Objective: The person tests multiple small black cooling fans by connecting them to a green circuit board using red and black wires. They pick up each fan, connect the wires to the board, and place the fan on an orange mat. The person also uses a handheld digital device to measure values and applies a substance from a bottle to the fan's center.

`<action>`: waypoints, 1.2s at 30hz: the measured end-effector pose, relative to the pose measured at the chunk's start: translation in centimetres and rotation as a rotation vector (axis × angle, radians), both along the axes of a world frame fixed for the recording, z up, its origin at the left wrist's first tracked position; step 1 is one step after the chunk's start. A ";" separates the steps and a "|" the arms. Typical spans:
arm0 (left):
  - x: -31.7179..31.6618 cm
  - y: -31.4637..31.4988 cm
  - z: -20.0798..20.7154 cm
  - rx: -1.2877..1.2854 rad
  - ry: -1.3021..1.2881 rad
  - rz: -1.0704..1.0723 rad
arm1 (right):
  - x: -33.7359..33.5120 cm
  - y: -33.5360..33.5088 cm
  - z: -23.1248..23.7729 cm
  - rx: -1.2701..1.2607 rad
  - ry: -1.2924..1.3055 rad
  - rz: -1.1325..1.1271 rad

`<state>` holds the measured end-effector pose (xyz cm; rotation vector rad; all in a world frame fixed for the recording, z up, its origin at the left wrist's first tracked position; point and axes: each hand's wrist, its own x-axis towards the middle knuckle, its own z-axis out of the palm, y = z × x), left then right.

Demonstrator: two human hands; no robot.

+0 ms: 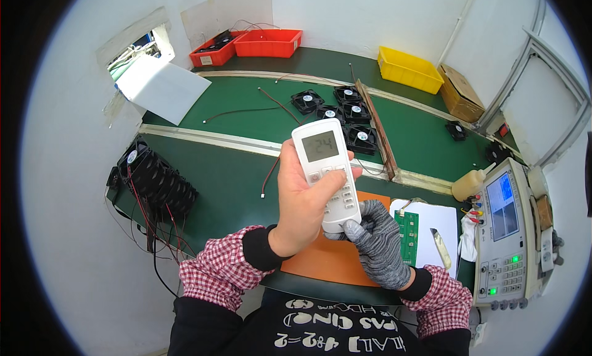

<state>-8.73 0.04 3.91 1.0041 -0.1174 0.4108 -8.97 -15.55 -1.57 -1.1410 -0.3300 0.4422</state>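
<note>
A white remote point(327, 171) is held upright above the green bench point(234, 183). The bare left hand point(302, 202) has its fingers wrapped round it, thumb on the buttons, while the gloved right hand point(379, 242) pinches its lower end. Behind it lie loose black fans point(345, 112). Two red bins point(250, 44) (dark parts and wires in one) and a yellow bin point(410, 69) line the far wall.

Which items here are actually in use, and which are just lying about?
In use: white remote control, left hand, gloved right hand.

Lying about: row of black fans, fans on the belt, green circuit board, red bins, yellow bin, test instrument.
</note>
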 end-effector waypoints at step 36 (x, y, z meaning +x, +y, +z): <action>2.3 0.2 -3.3 0.594 0.003 -0.062 | -27.4 -35.1 -3.3 -0.784 -0.489 -2.259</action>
